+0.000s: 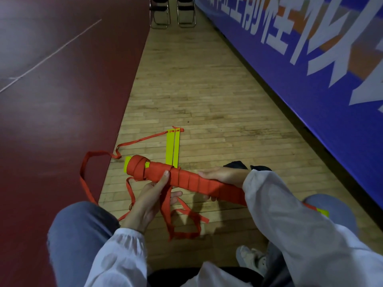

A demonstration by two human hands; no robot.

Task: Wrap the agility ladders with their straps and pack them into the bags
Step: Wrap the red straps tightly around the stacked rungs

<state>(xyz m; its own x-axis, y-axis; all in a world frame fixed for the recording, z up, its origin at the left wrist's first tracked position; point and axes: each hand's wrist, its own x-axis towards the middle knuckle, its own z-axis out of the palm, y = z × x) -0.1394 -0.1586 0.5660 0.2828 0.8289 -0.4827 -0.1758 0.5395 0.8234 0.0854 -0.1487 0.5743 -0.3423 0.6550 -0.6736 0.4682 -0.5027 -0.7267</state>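
Note:
A bundle of yellow ladder rungs wound in red strap (186, 179) lies crosswise in front of me, above the wooden floor. My right hand (221, 177) grips the bundle near its right half, fingers curled under it. My left hand (151, 195) pinches the loose red strap (165, 206) against the bundle with the thumb on top. More loose strap (186, 230) trails in loops onto the floor below. Two yellow rungs (173, 148) of a second ladder lie flat on the floor beyond, with a red strap (143, 139) running left from them. A dark bag (236, 164) peeks out behind my right wrist.
A dark red mat (62, 121) covers the floor on the left. A blue banner wall (310, 69) runs along the right. Two folding chairs (172, 13) stand at the far end of the wooden strip. My knees and a shoe (252, 259) are at the bottom.

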